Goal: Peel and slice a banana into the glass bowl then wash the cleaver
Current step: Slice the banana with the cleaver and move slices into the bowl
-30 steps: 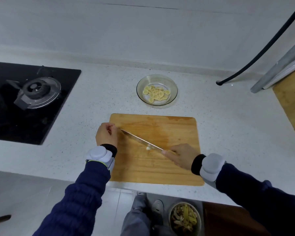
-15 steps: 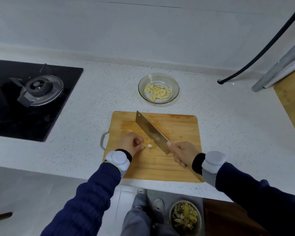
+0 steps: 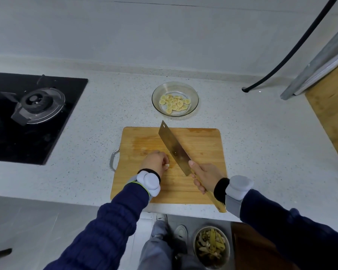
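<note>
Banana slices [image 3: 174,103] lie in the glass bowl [image 3: 194,94]. The cleaver [image 3: 175,148] slants over the board [image 3: 203,145], beside what may be a banana bit [image 3: 167,165].

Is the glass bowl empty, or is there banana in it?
Not empty: pale banana slices lie across the bottom of the glass bowl.

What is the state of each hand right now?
Left hand: fingers curled at a small banana piece; grip cannot be told.
Right hand: closed on the handle of the cleaver.

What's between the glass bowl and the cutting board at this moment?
In the head view, only a bare strip of countertop separates glass bowl from cutting board; the tip of the cleaver overlaps its near edge in the image.
</note>
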A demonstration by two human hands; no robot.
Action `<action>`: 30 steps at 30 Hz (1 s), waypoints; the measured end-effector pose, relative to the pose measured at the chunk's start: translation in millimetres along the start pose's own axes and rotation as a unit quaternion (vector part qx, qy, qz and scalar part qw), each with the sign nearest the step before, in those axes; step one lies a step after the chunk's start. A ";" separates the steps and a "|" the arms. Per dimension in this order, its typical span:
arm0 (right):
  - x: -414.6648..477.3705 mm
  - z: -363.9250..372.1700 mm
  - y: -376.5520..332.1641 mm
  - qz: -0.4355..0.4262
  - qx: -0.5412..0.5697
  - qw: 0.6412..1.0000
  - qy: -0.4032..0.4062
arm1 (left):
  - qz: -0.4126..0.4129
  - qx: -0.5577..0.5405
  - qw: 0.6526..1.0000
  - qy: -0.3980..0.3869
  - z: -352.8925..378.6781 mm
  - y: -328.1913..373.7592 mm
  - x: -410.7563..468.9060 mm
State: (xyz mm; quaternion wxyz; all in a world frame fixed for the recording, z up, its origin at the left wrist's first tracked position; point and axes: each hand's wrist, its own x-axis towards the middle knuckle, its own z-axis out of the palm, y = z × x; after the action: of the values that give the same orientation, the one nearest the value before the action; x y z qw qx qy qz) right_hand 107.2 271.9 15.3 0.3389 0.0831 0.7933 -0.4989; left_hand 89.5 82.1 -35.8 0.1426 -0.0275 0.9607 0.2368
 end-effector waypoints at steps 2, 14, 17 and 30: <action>-0.7 -0.2 -0.3 -0.002 -0.003 1.000 -0.001 | 0.001 0.012 1.000 0.007 0.0 1.0 -1.1; -1.2 -3.3 -2.7 0.001 0.001 1.000 -0.006 | -0.055 -0.051 0.994 0.075 -19.6 -6.7 -3.6; -1.3 -2.7 -3.5 -0.002 0.003 1.000 -0.006 | -0.045 -0.074 0.994 0.062 -19.9 -10.6 -4.3; -1.9 -6.6 -2.4 -0.005 0.000 1.000 -0.003 | -0.045 -0.006 0.998 0.033 -11.4 -4.8 3.6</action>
State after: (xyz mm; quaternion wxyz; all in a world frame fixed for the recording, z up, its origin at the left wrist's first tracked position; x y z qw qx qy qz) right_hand 104.6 276.7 20.0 0.3390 0.0780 0.7924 -0.5011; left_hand 83.7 72.6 -29.3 0.1209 -0.0789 0.9613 0.2346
